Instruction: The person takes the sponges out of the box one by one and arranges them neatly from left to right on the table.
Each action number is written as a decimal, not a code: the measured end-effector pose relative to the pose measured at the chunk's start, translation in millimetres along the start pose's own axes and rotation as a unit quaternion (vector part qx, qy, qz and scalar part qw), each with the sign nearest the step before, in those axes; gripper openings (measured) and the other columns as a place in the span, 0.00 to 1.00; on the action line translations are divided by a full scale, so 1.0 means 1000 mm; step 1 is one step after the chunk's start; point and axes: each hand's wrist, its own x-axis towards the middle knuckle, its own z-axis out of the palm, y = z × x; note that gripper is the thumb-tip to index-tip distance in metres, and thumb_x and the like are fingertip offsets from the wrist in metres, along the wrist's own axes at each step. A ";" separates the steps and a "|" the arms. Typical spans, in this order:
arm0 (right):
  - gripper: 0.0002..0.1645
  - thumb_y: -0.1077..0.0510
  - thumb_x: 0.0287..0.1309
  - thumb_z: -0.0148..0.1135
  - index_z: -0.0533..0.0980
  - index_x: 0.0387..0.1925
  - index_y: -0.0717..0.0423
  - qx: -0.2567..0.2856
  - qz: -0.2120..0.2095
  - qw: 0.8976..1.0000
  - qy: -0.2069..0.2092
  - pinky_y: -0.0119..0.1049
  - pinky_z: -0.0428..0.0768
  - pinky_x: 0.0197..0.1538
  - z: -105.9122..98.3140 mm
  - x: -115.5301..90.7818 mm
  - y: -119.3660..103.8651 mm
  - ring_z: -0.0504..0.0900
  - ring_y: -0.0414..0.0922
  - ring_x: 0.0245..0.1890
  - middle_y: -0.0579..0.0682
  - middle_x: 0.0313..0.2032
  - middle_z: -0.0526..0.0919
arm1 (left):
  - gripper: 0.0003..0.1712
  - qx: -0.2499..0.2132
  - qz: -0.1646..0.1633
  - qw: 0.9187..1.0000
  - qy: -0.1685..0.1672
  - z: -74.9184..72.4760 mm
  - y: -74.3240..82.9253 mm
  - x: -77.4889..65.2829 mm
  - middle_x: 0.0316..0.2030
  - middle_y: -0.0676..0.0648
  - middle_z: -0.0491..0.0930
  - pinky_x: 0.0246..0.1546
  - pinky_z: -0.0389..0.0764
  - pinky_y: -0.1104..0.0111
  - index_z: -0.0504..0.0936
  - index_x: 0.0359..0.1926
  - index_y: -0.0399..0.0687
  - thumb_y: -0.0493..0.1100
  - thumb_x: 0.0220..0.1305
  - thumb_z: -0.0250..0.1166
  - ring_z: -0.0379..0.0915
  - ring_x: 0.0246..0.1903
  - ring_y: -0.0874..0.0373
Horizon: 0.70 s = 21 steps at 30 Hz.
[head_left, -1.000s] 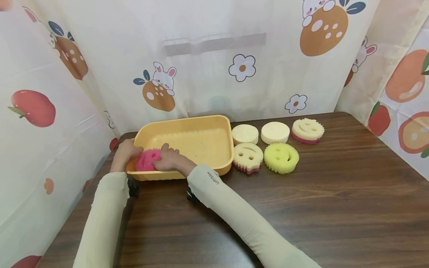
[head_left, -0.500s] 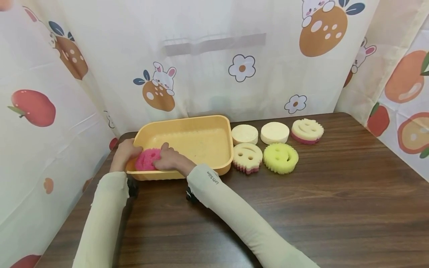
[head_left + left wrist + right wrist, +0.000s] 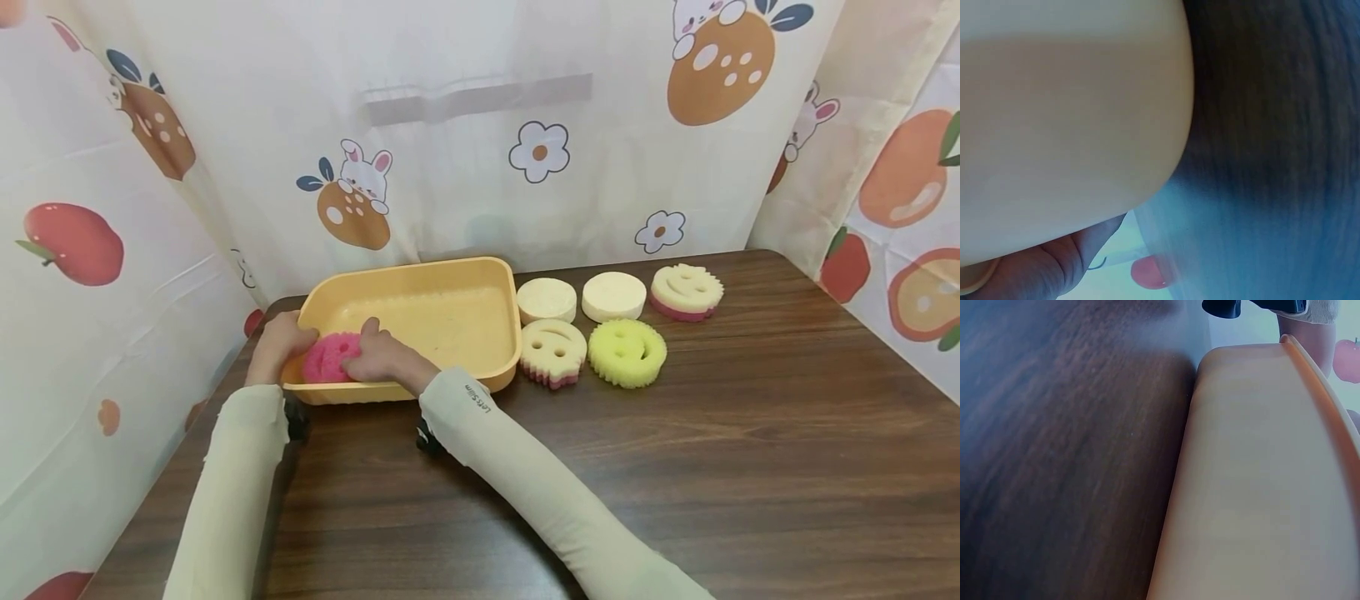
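In the head view a yellow plastic basin stands at the back left of the table. My left hand grips its left rim; the left wrist view shows part of that hand behind the basin's wall. Inside the basin's near left corner lies a round pink smiley sponge. My right hand reaches over the near rim and holds the sponge's right side. Basin wall and table fill most of the right wrist view, with the right hand's fingers out of sight there.
Right of the basin sit two plain cream round sponges, a cream-and-pink face sponge, a yellow smiley sponge and another cream-and-pink one. Behind the brown wooden table hangs a printed curtain.
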 end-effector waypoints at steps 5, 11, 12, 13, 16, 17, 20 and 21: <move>0.50 0.41 0.65 0.54 0.44 0.73 0.67 0.002 -0.005 1.000 0.007 0.37 0.77 0.61 0.000 0.000 0.002 0.79 0.48 0.54 0.62 0.62 0.72 | 0.29 -0.001 0.005 1.000 -0.001 0.000 0.000 -0.001 0.51 0.30 0.76 0.52 0.79 0.51 0.70 0.61 0.31 0.45 0.64 0.53 0.71 0.44 0.43; 0.48 0.41 0.65 0.52 0.46 0.71 0.68 0.015 -0.007 0.999 0.028 0.36 0.79 0.53 0.000 0.001 0.005 0.79 0.46 0.43 0.62 0.57 0.74 | 0.30 0.007 0.004 1.000 -0.007 -0.001 0.001 -0.001 0.53 0.29 0.75 0.54 0.78 0.50 0.68 0.62 0.30 0.45 0.65 0.52 0.71 0.45 0.42; 0.47 0.41 0.65 0.51 0.47 0.70 0.68 0.018 -0.007 0.999 0.032 0.36 0.79 0.52 0.000 0.000 0.005 0.78 0.46 0.42 0.62 0.57 0.74 | 0.30 0.009 0.004 1.000 -0.008 -0.001 0.001 -0.001 0.53 0.28 0.74 0.54 0.78 0.49 0.67 0.62 0.30 0.45 0.65 0.52 0.71 0.46 0.41; 0.47 0.41 0.65 0.51 0.48 0.70 0.68 0.020 -0.008 0.999 0.034 0.36 0.79 0.51 0.000 0.000 0.005 0.78 0.46 0.42 0.63 0.56 0.74 | 0.30 0.012 0.005 1.000 -0.009 -0.001 0.001 -0.002 0.53 0.28 0.74 0.55 0.78 0.49 0.67 0.63 0.30 0.45 0.65 0.52 0.72 0.46 0.41; 0.46 0.41 0.66 0.50 0.49 0.69 0.68 0.021 -0.010 0.999 0.040 0.36 0.79 0.49 -0.001 0.000 0.005 0.79 0.47 0.41 0.62 0.54 0.75 | 0.30 0.020 0.011 1.000 -0.008 -0.002 0.002 -0.002 0.53 0.27 0.74 0.55 0.77 0.48 0.66 0.63 0.28 0.45 0.66 0.52 0.71 0.46 0.40; 0.45 0.41 0.66 0.50 0.50 0.69 0.68 0.020 -0.010 0.999 0.041 0.36 0.79 0.49 -0.001 0.000 0.005 0.79 0.47 0.41 0.62 0.53 0.76 | 0.30 0.023 0.013 1.000 -0.007 -0.002 0.002 -0.002 0.53 0.27 0.74 0.55 0.77 0.48 0.66 0.63 0.28 0.45 0.66 0.52 0.71 0.46 0.40; 0.45 0.40 0.66 0.51 0.50 0.69 0.68 0.023 -0.008 0.999 0.043 0.36 0.79 0.48 -0.002 0.000 0.005 0.79 0.46 0.41 0.60 0.50 0.77 | 0.30 0.026 0.017 0.999 -0.008 -0.001 0.003 -0.002 0.52 0.27 0.74 0.53 0.77 0.48 0.65 0.62 0.27 0.44 0.65 0.51 0.71 0.46 0.40; 0.45 0.41 0.66 0.51 0.51 0.69 0.68 0.024 -0.008 0.999 0.044 0.36 0.79 0.48 -0.002 0.000 0.005 0.79 0.46 0.41 0.60 0.50 0.78 | 0.30 0.029 0.018 0.999 -0.008 -0.001 0.003 -0.002 0.52 0.27 0.74 0.52 0.77 0.48 0.65 0.62 0.26 0.44 0.65 0.51 0.71 0.45 0.40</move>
